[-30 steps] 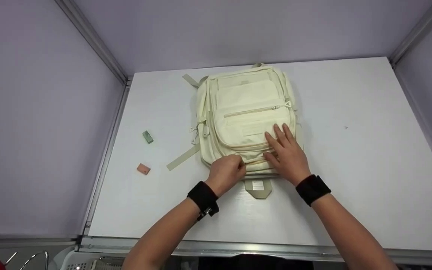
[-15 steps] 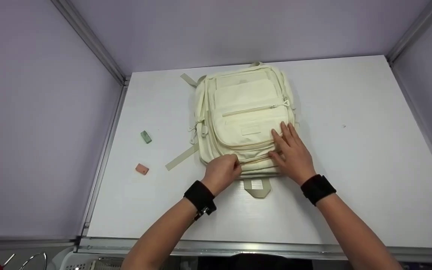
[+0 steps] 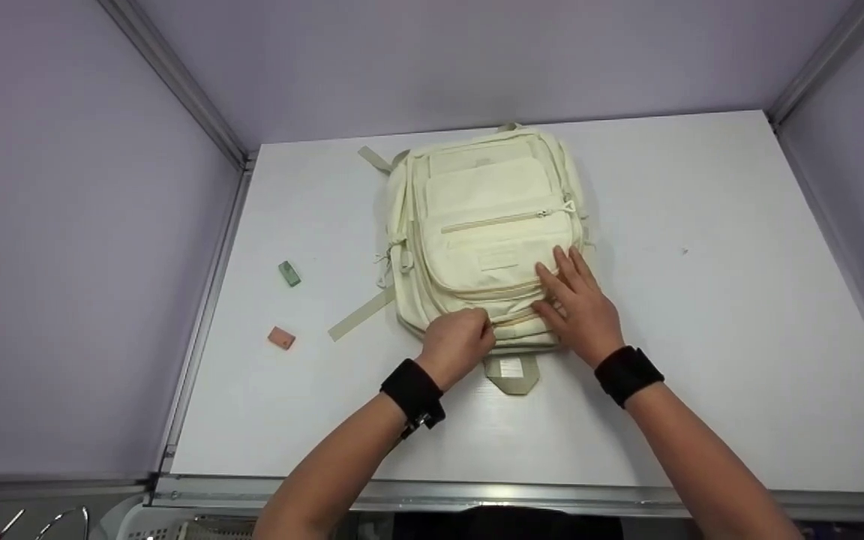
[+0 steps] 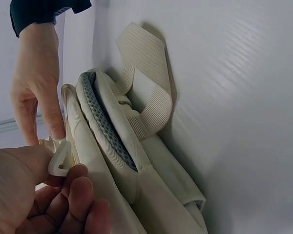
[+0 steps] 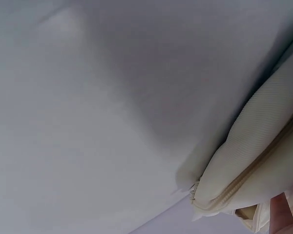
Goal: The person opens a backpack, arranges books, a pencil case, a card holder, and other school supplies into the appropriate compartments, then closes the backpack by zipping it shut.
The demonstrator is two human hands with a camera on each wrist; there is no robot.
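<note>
A cream backpack [image 3: 488,184] lies front side up, its top handle loop [image 3: 512,375] toward the person. My left hand [image 3: 456,341] curls at the near edge of the bag, by an open-looking zipper line. In the left wrist view its thumb and index finger pinch a pale triangular zipper pull [image 4: 60,160]. My right hand [image 3: 586,315] rests with spread fingers on the near right part of the front pocket. Its thumb lies by the zipper seam [image 3: 514,321]. Only a bit of this hand, a finger [image 5: 281,214], shows in the right wrist view.
Left of the bag on the white table [image 3: 717,337] lie a green block [image 3: 289,274] and a pink block [image 3: 281,337]. A loose strap [image 3: 361,313] sticks out from the bag's left side. Below the table's front rail stands a white basket [image 3: 136,521].
Along the near edge of the bag, my left hand shifts slightly left, then back right. The right hand slides a little right and returns left, still on the bag.
</note>
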